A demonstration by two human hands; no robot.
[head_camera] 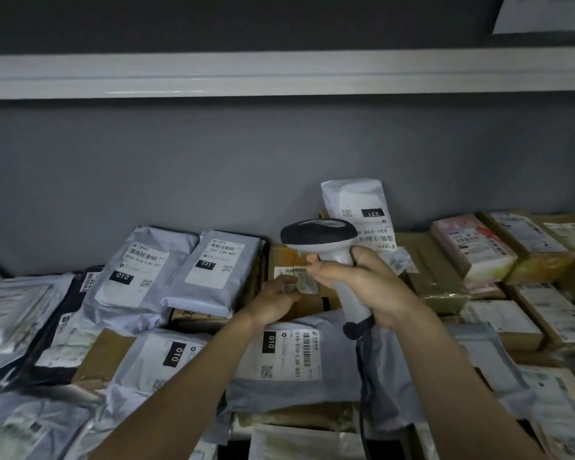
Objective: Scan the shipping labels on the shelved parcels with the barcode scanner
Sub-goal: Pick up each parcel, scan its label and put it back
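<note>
shelved parcels [213,260] fill mid-frame; right hand [362,283] grips the barcode scanner [326,247], left hand [276,300] fingers flat, steadying the brown box [289,260] label.

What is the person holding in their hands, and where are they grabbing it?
The right hand grips the barcode scanner by its white handle, below the dark head. The left hand holds nothing; it rests on a brown cardboard box.

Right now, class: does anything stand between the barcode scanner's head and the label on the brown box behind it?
Nothing visible does. The right hand grips the barcode scanner just over the brown box; the left hand rests beside the label, not covering it.
</note>
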